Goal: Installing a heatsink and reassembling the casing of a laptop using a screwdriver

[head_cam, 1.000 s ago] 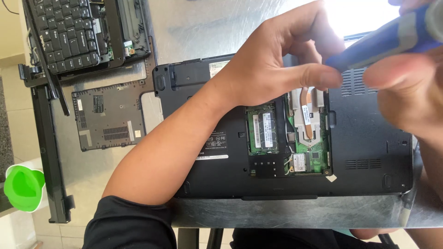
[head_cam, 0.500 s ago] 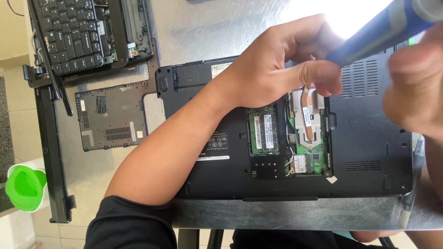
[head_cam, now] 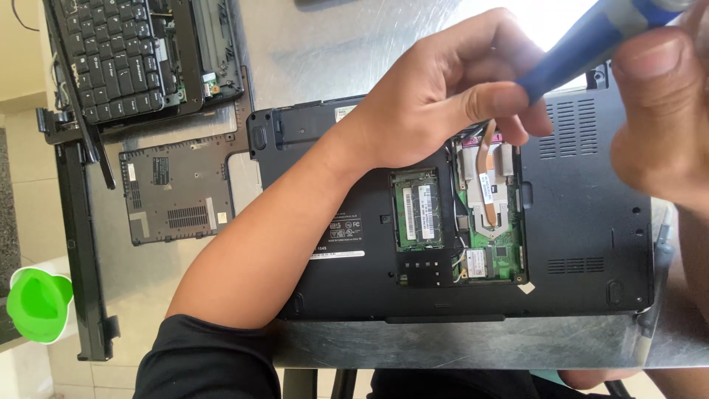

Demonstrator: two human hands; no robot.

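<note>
— What does the head view show at the steel table (head_cam: pixel 458 347)?

— A black laptop (head_cam: pixel 583 244) lies face-down with its service hatch off, the green board, the memory module (head_cam: pixel 418 210) and the copper heat pipe (head_cam: pixel 489 185) all bared. The left hand (head_cam: pixel 443 89) reaches over the open bay, fingers curled narrow and pinching the front of a blue-handled screwdriver (head_cam: pixel 591 41); the right hand (head_cam: pixel 657 118), close to the lens and blurred, wraps the rear of that handle

— Where does the tip sit?

— Hidden behind the left fingers; it seems aimed at the upper part of the bay, near the heat pipe

— Which step does this look like?

— Judging by the grip, a screw around the cooling parts is being worked. The next move would call for keeping the tool steady and square, with light pressure so the tip does not slip onto the board

— And around it?

— The removed cover panel (head_cam: pixel 177 193) lies left of the laptop, a second dismantled machine with its keyboard (head_cam: pixel 122 52) above it, and a green cup (head_cam: pixel 37 304) at the far left edge
</note>
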